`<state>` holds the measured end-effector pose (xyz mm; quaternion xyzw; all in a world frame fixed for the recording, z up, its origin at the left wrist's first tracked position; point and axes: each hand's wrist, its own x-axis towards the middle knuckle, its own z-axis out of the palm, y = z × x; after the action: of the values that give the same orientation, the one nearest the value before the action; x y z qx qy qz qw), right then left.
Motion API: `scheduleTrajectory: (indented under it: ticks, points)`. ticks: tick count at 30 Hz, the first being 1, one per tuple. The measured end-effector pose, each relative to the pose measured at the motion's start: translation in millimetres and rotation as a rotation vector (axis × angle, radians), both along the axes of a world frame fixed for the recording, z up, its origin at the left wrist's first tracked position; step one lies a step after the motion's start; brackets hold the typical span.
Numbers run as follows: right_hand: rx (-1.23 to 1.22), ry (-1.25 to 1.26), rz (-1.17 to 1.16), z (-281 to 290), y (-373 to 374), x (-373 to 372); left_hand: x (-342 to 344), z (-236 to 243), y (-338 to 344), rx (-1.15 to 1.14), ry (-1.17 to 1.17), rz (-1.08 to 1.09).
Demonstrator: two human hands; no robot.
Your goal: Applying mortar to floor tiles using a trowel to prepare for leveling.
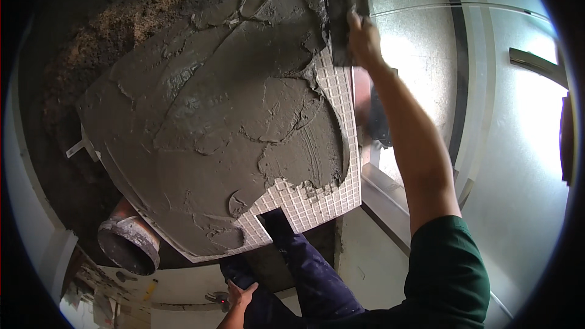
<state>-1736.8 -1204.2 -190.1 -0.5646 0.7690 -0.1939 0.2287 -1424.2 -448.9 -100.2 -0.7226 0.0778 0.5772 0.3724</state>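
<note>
Tile (317, 198): big white one with a waffle-grid back, lying face-down and tipped toward the camera; it's the landmark here.
Mortar (225, 122): grey and wet, spread in thick rough patches over most of the tile.
Done so far: by my reading, well past halfway; the middle and the far left of the tile are fully buried.
Left to do: bare grid shows along the tile's right edge and its near right corner, and the surface looks lumpy, not yet levelled.
Right hand (364, 39): up at the tile's far right corner, fingers closed around a trowel (345, 6) handle, arm stretched out long.
Trowel: dark flat blade, caked in mortar, sitting on the tile's far edge.
Left hand (241, 297): below the tile's near edge, resting on a dark trouser leg (317, 286); whether it grips anything, I can't tell.
Pipe (129, 240): round open end, poking out under the tile's near left edge.
Sand bed (97, 30): coarse, brown, beyond the tile's far left side.
</note>
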Motion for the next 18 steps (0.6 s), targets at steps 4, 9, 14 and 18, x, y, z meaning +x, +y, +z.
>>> scheduleTrajectory:
  ticks: [4, 9, 14, 18]
  points:
    - [0.107, 0.178, 0.530, 12, 126, 10, 3, 2, 0, -0.068, 0.003, 0.041]
    - [0.082, 0.169, 0.398, -3, 138, 23, 7, 0, 1, -0.114, -0.003, 0.035]
    - [0.171, 0.040, 0.018, 10, 95, -20, 7, -6, 5, -0.094, -0.003, 0.000]
    - [0.281, -0.011, 0.036, 4, 157, -42, 6, -3, 8, -0.109, 0.004, 0.014]
